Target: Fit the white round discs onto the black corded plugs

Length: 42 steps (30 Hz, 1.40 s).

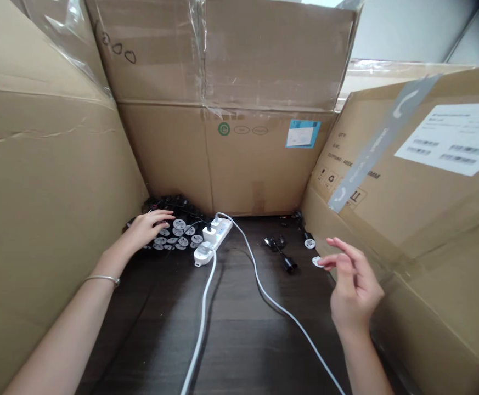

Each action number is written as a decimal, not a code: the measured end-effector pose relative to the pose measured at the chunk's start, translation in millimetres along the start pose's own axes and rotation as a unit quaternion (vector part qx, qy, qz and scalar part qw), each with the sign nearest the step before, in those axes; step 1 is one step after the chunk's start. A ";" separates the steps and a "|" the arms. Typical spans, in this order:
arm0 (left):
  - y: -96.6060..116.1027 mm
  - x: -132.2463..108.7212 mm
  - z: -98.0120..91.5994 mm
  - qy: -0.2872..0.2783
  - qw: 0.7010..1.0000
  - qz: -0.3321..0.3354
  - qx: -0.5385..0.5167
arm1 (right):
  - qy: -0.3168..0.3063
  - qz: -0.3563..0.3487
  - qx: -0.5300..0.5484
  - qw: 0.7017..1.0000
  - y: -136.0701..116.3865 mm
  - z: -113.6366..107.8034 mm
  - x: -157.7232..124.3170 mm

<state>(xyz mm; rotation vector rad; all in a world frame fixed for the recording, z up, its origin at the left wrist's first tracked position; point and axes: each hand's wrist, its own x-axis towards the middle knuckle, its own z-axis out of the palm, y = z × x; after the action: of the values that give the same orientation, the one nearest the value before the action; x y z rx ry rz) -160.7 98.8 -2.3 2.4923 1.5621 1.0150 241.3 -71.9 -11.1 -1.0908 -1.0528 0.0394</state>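
Note:
My left hand (148,226) reaches over a pile of black cylindrical pieces with white round end faces (179,224). Its fingers are stretched out, and nothing shows in its grasp. At the right, my right hand (354,285) is held over the floor beside a carton, with its fingers apart. Its fingertips are close to a white round end face (317,261); whether they touch it I cannot tell. Just behind lies another black piece with a white face (309,242). A black cylinder on a short cable (289,265) lies to the left of these.
A white power strip (219,236) with plugs and white cords (259,274) lies mid-floor on dark boards (239,329). Large cartons stand at the left (50,208), back (255,170) and right (424,230). Small dark items (291,220) lie near the back right corner.

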 end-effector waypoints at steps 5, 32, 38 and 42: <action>-4.3 -1.3 2.9 0.026 1.000 -0.009 -0.014 | 0.029 0.017 -0.027 0.999 14.3 -6.8 9.2; 218.3 -85.5 129.8 0.028 0.874 -0.180 -0.451 | -0.253 -0.071 -0.278 0.924 -3.4 78.7 -68.2; 199.5 -74.4 122.0 0.052 0.832 -0.225 -0.505 | -0.379 -0.140 -0.260 0.877 -15.9 64.6 -36.1; 198.1 -70.6 120.1 0.035 0.784 -0.233 -0.575 | -0.319 -0.001 -0.504 0.803 29.8 50.3 12.1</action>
<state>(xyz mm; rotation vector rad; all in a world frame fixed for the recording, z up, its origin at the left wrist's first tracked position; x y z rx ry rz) 41.3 -20.4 -63.0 1.1715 0.9376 1.3570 225.4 -15.4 -22.1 -2.1382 -1.7617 -0.1959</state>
